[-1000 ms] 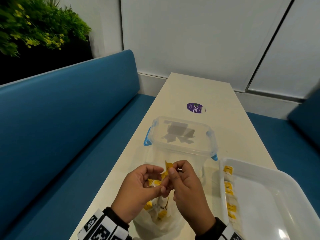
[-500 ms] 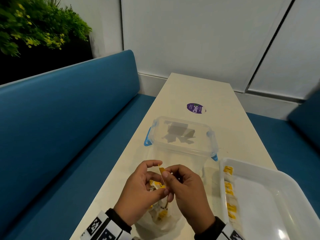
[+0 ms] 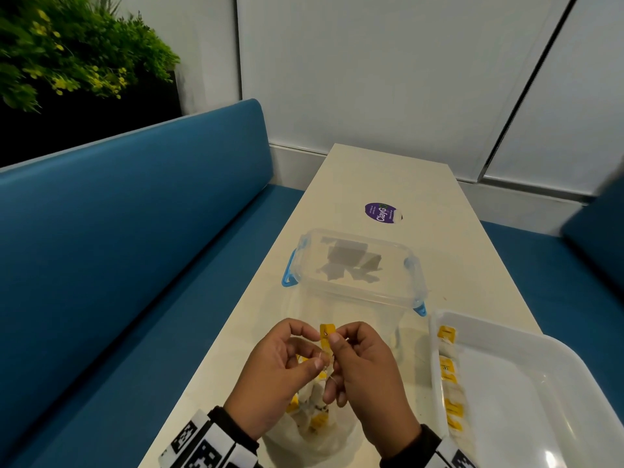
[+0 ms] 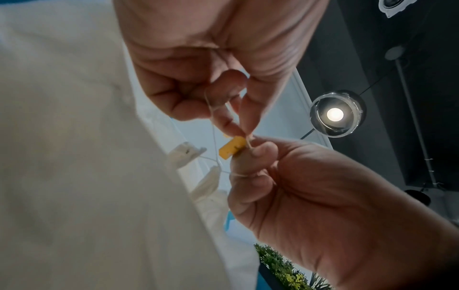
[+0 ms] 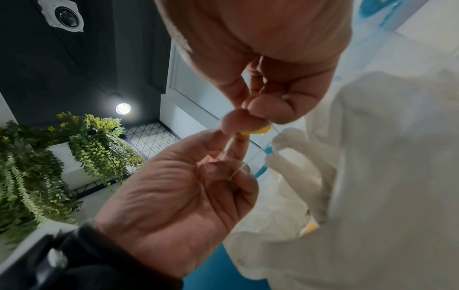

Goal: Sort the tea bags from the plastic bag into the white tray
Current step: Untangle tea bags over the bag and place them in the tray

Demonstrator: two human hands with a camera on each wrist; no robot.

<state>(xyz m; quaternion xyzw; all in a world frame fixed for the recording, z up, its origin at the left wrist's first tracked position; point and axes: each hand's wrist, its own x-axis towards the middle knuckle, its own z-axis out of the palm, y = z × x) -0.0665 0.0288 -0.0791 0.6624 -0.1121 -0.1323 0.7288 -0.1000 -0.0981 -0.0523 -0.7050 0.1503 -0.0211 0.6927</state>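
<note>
- Both hands meet just above the plastic bag, which lies crumpled on the surface at its near edge, directly under the wrists.
- The right hand pinches a yellow tag between thumb and forefinger; the tag stands roughly upright, long axis pointing up and away from the person.
- The left hand has fingers curled, thumb and forefinger closed on the thin string that runs from the tag; the left wrist view shows the string looped round fingers of both hands.
- The string drops toward pale tea bags hanging below the hands; which of them belongs to the pinched tag cannot be told.
- More tea bags with yellow tags remain inside the plastic bag.
- The tray sits to the right of the hands, near the right hand and farther from the left; a row of tea bags already lies along its left wall.
- Judgement: the string looks tangled, so freeing it comes first; the carry then goes rightward, and the right hand is the better placed.
- A clear lidded box stands just beyond the hands.
</note>
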